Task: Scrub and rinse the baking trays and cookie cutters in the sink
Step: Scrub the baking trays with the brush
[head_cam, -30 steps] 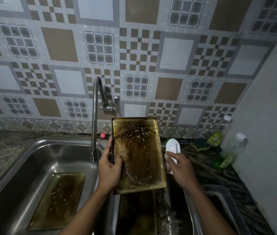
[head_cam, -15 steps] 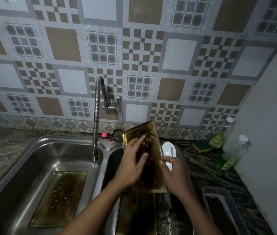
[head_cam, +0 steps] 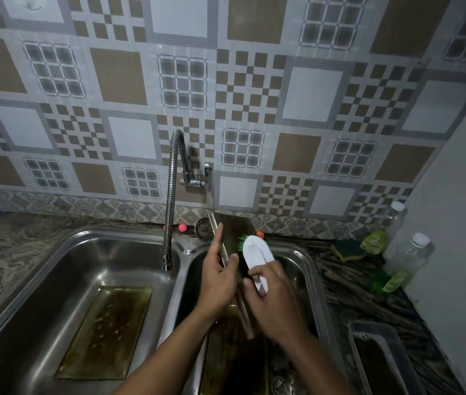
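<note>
Over the right sink basin (head_cam: 306,269) my left hand (head_cam: 220,277) grips a greasy baking tray (head_cam: 233,229) by its left rim, the tray turned nearly edge-on and tilted toward the right. My right hand (head_cam: 274,297) holds a white scrub brush (head_cam: 256,256) with green bristles against the tray's face. A second soiled tray (head_cam: 106,329) lies flat in the left basin. Another tray (head_cam: 226,363) sits at the bottom of the right basin, with metal cookie cutters (head_cam: 283,380) beside it, partly hidden by my arms.
A flexible chrome faucet (head_cam: 170,201) hangs over the divider, not running. A green sponge (head_cam: 348,249) and two plastic bottles (head_cam: 408,260) stand on the right counter. A dark tray (head_cam: 380,363) rests on the counter at bottom right. A sink strainer (head_cam: 204,229) lies behind the basins.
My left hand turned the tray from facing me to nearly edge-on and lowered it over the right basin. My right hand took up the white brush and brought it onto the tray.
</note>
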